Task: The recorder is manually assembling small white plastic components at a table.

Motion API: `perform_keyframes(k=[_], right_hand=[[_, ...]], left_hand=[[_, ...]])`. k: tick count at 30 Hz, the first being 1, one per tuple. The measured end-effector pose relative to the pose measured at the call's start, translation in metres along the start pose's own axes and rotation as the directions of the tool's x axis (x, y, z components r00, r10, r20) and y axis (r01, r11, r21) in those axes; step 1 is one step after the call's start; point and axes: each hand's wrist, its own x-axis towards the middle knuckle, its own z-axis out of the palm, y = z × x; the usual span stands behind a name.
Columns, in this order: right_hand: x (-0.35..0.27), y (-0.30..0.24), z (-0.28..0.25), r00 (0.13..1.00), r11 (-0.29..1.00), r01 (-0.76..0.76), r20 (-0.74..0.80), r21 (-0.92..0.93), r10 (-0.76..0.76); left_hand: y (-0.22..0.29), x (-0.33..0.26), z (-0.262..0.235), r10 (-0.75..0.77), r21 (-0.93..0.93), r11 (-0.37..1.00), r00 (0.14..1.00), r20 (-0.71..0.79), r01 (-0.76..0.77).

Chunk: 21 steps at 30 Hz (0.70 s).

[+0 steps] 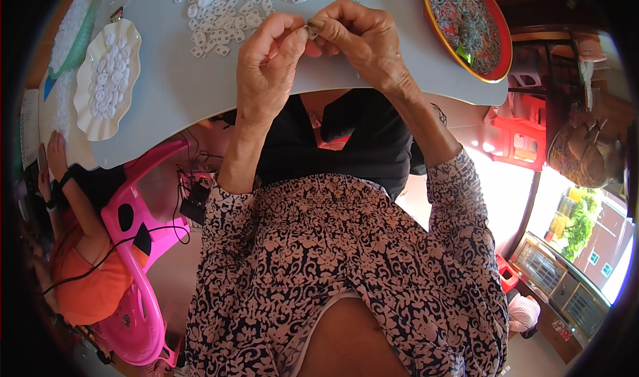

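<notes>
My left hand (pixel 265 70) and my right hand (pixel 365 44) meet above the near part of the grey table (pixel 180 90). Thumbs and fingertips of both pinch a small white plastic piece (pixel 312 34), mostly covered by the fingers. Just beyond my left hand lies a loose spread of small white plastic pieces with holes (pixel 216 24). To the right of my right hand, a red tray with a yellow rim (pixel 504 47) holds a heap of small, thin, greyish metal-looking parts (pixel 462 24); a bright green bit lies among them.
A cream wavy-edged dish (pixel 100 129) of white oval pieces stands at the left, beside a green container (pixel 85 34) of white pieces. Another person in orange (pixel 93 284) sits there by a pink plastic chair (pixel 136 310). Red plastic stools (pixel 519 140) stand at the right.
</notes>
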Motion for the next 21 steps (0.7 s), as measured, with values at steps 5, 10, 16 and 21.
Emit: perform_keyframes(k=[5, 10, 16, 21], right_hand=[[0.000, -0.004, 0.001, 1.000, 0.999, -0.029, -0.007, 0.030, 0.029], [-0.004, -0.004, 0.000, 1.000, 0.997, 0.013, 0.011, 0.070, -0.014], [-0.018, -0.007, -0.010, 0.991, 0.960, -0.094, -0.066, 0.264, 0.115], [-0.024, -0.002, -0.012, 0.996, 0.971, -0.029, -0.073, 0.236, 0.047]], left_hand=[[0.000, 0.001, 0.000, -0.026, 0.025, 0.999, 0.999, -0.032, 0.027], [0.001, 0.002, -0.001, -0.038, 0.000, 0.999, 0.999, -0.028, 0.038], [0.031, 0.029, 0.005, 0.103, 0.450, 0.890, 0.994, -0.032, -0.078], [0.015, 0.093, -0.004, 0.386, 0.674, 0.582, 0.884, 0.264, -0.455]])
